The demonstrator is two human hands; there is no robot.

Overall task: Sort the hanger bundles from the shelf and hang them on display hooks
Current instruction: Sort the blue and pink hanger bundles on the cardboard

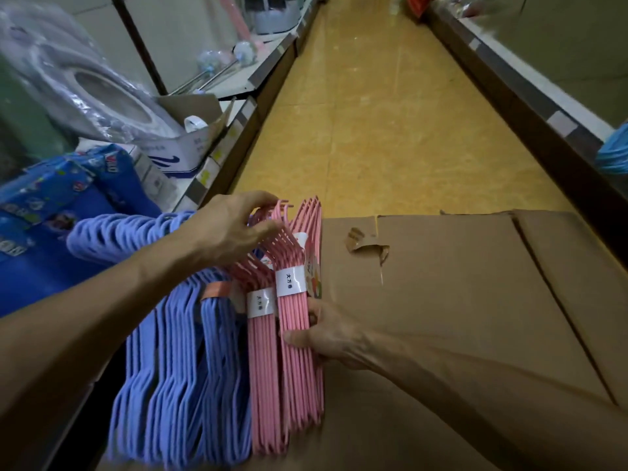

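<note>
Two pink hanger bundles, banded in white, stand beside purple hanger bundles against a cardboard box. The left hand curls its grip over the pink hooks; the right hand grips the outer pink bundle's side.

A brown cardboard box carries the hanger bundles along its left edge. Two pink hanger bundles, each wrapped in a white paper band, stand against that edge, hooks pointing to the far side. Just left of them lie the purple hanger bundles, one with an orange band, overhanging the box's near left corner. The box top has a torn patch near its far edge. It sits on a yellow tiled floor that runs between two shelf rows.
</note>
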